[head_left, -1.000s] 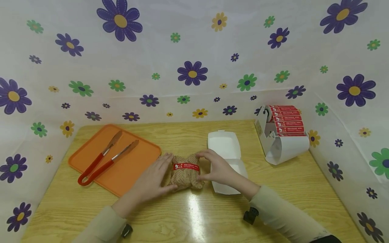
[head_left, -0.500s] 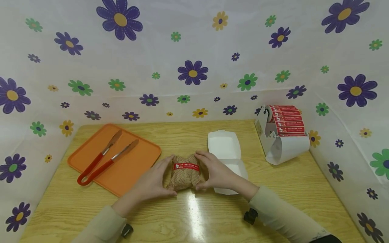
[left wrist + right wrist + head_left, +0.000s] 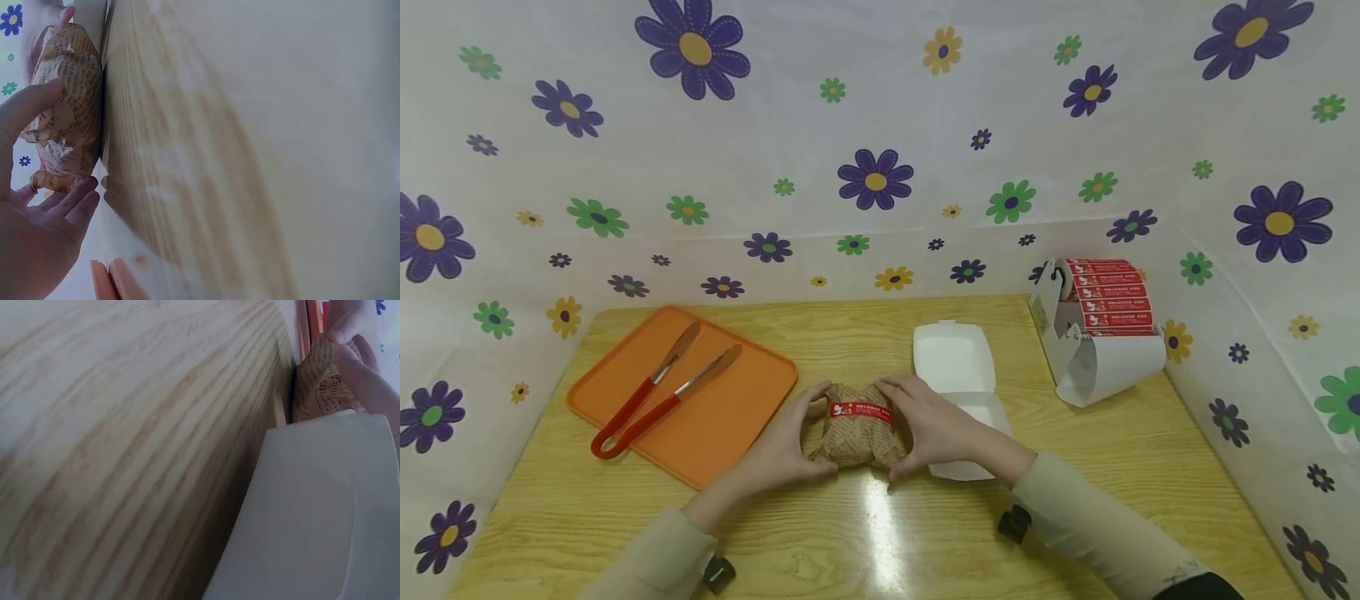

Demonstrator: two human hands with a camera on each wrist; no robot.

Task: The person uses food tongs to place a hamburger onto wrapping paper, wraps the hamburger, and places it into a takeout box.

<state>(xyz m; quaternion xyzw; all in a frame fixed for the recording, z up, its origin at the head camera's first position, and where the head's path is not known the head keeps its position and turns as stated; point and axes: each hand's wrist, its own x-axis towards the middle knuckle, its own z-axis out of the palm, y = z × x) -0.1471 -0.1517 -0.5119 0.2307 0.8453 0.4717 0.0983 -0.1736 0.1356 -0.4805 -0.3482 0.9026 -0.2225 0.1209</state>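
Note:
Both hands hold a rounded, burger-shaped parcel (image 3: 857,440) wrapped in brown printed paper, with a red label strip (image 3: 861,410) across its top. The left hand (image 3: 778,446) curls round its left side, thumb at the near edge and fingers at the far corner. On the opposite side the right hand (image 3: 938,429) cups it the same way. In the left wrist view, the left thumb (image 3: 31,103) presses the wrapping of the parcel (image 3: 78,87), low at the table. What the paper encloses is hidden. The right wrist view shows part of the parcel (image 3: 315,381) behind a white wall.
Just right of the parcel lies an open white clamshell box (image 3: 953,357), partly behind the right hand. Left is an orange tray (image 3: 730,417) bearing red-handled tongs (image 3: 647,425). A dispenser with a roll of red labels (image 3: 1112,304) stands back right. Flower-printed sheeting (image 3: 805,133) borders the table.
Both hands have closed in round the parcel's sides; the left fingers now curl down at its corner. The right thumb has moved toward the near edge. The parcel has barely shifted.

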